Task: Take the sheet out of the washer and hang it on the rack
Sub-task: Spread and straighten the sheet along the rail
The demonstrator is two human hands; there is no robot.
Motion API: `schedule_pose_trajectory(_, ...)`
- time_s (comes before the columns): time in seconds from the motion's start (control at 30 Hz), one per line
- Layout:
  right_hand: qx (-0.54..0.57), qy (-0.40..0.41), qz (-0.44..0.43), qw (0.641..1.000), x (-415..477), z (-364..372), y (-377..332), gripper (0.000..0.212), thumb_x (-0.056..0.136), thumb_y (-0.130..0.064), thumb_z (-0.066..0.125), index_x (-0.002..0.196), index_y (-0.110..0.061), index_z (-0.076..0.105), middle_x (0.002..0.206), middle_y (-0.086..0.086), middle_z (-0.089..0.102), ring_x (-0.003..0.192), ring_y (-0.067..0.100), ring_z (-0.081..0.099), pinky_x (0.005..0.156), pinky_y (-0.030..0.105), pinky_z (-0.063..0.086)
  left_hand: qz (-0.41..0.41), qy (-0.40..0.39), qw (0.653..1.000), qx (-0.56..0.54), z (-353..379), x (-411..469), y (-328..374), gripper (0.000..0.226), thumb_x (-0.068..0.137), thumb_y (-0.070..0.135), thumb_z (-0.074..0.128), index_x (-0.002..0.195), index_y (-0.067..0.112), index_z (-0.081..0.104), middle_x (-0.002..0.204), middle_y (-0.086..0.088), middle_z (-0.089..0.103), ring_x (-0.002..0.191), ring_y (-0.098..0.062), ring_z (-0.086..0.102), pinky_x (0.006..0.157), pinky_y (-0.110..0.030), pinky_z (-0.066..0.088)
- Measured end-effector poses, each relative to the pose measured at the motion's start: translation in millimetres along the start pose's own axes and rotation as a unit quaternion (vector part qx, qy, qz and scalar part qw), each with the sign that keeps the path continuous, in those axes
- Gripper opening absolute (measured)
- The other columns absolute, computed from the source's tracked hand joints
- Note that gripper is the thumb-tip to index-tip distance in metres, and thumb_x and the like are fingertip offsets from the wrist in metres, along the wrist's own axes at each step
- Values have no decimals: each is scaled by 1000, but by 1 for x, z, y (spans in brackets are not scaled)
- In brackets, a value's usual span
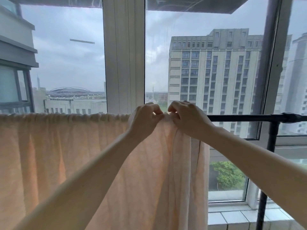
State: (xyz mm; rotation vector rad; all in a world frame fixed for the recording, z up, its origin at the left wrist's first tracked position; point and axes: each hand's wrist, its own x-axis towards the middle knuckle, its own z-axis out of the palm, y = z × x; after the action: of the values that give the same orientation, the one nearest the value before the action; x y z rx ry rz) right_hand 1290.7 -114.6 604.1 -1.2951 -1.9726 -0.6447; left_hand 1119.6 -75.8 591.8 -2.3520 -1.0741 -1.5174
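Observation:
A pale peach sheet (66, 146) hangs over the black horizontal bar of the rack (240, 118), covering the bar from the left edge to about the middle. Its top edge is gathered in small folds along the bar. My left hand (144, 119) and my right hand (186, 118) are side by side at the sheet's right end, each pinching the bunched fabric on top of the bar. Below my hands the cloth falls in long folds. The washer is not in view.
The bare right part of the bar runs to a joint and a black upright post (267, 171). Right behind the rack stands a large window with a white frame (124, 55). A tiled sill (240, 216) lies at the lower right.

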Motion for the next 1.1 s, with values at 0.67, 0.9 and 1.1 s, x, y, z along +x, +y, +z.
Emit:
schedule_pose_trajectory(0.67,-38,-1,69,997,-27,-22,37,14,93,-12,49,96,-16,62,97,-2,62,96,17,53,84,32,47,72,-57,995,46,14,9,19,17,90,39,61,101,28,69,98,14,64,84,-9,62,70,-28,46)
schedule_pose_trajectory(0.9,-104,-20,98,989,-43,-24,47,29,87,-8,49,112,-21,52,106,1,58,94,24,55,87,40,45,58,-36,998,-5,49,16,36,13,89,41,63,90,32,73,92,16,64,82,-10,64,68,-32,50)
schedule_pose_trajectory(1.1,-39,-5,75,996,-41,-33,59,29,86,7,47,100,-16,59,98,3,60,89,24,57,83,40,48,63,33,997,18,61,11,54,15,97,34,51,89,27,63,94,14,59,79,-16,60,68,-34,46)
